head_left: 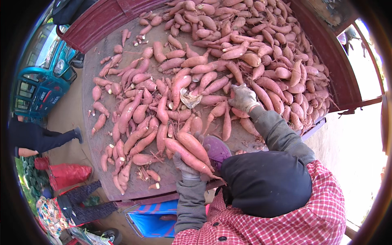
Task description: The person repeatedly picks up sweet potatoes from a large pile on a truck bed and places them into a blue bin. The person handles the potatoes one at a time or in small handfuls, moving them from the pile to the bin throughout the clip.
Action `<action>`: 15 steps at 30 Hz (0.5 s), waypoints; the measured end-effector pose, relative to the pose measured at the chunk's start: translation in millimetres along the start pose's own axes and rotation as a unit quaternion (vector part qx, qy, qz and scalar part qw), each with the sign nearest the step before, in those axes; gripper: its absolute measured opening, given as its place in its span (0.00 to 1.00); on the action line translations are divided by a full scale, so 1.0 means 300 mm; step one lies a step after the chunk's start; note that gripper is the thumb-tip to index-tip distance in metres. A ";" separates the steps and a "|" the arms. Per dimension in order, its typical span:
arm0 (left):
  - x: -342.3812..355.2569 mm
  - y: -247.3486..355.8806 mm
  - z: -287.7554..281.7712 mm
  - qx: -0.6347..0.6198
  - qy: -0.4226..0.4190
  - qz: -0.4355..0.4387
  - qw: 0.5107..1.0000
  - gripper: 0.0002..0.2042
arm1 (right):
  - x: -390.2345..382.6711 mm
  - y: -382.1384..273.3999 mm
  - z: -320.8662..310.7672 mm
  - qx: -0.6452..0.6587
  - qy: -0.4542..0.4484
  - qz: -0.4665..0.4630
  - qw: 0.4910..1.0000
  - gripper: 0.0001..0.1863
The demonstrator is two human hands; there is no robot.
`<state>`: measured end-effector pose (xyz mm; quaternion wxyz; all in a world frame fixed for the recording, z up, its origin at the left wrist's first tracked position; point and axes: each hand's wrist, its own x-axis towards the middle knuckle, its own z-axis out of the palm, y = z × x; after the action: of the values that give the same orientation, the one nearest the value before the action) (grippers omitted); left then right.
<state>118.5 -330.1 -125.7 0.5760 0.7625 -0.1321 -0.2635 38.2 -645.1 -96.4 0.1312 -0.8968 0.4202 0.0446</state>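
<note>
A big heap of pink-red sweet potatoes [245,45] covers a flat truck bed [102,61]. My left hand [185,169], in a grey glove, is closed around two long sweet potatoes [190,153] at the near edge of the bed. Further in, my right hand [243,98], in a pale dirty glove, rests fingers-down on the heap and grips a sweet potato there. Both my sleeves are grey, under a red checked top. A crumpled white scrap [190,99] lies among the sweet potatoes between my hands.
Red side boards [326,49] rim the bed at the right and far left. A purple rounded object [216,149] sits by my left hand. Beside the bed are a blue vehicle [38,79], a red sack [67,173], a blue bag [153,222] and other people [77,204].
</note>
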 end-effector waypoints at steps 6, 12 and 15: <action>-0.045 -0.018 -0.019 -0.385 -0.035 -0.050 0.921 0.40 | -0.018 0.120 0.025 0.519 0.010 -0.012 0.855 0.41; -0.071 -0.017 -0.048 -0.501 -0.045 -0.050 0.863 0.38 | -0.271 -0.263 -0.105 0.491 -0.013 -0.235 0.839 0.30; -0.103 -0.041 -0.076 -0.519 -0.041 -0.063 0.851 0.37 | -0.424 -0.369 -0.078 0.298 0.003 -0.422 0.856 0.25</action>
<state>104.3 -292.4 -125.1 0.8644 0.3473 0.0485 -0.3603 40.5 -489.3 -27.8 0.3973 -0.9062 -0.0045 -0.1450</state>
